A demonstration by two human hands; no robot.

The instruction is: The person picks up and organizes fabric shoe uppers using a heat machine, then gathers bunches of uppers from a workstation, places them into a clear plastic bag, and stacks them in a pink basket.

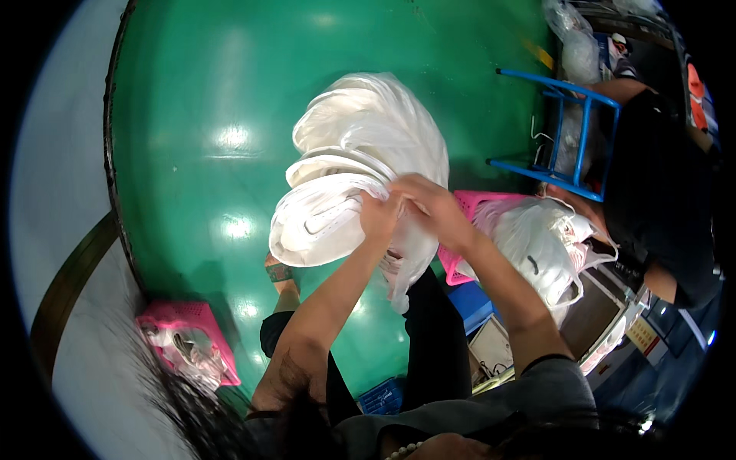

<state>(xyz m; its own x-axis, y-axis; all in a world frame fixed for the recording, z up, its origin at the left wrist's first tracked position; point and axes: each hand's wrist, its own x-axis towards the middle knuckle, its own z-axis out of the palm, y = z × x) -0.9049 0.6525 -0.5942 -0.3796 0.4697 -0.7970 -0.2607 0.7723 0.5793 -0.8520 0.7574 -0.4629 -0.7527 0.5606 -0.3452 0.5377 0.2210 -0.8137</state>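
A large bundle of nested white, curved, fabric-like pieces (322, 222) stands on the floor in front of me; their exact kind does not show. A clear plastic bag (418, 138) wraps its far and right side, and loose plastic hangs down toward my right knee. My left hand (379, 216) is closed at the bundle's right edge, its fingertips beside the other hand's. Just to the right, my right hand (433, 205) is closed and slightly blurred, pinching the bag's plastic. The fingertips of both hands are partly hidden.
A pink basket (468, 201) on the right sits by a white bag (529, 238) of goods. Another person in black (652, 192) is beside a blue metal stool frame (583, 130). At the lower left, a second pink basket (218, 337) holds light-coloured items. Green floor (222, 92) surrounds the bundle.
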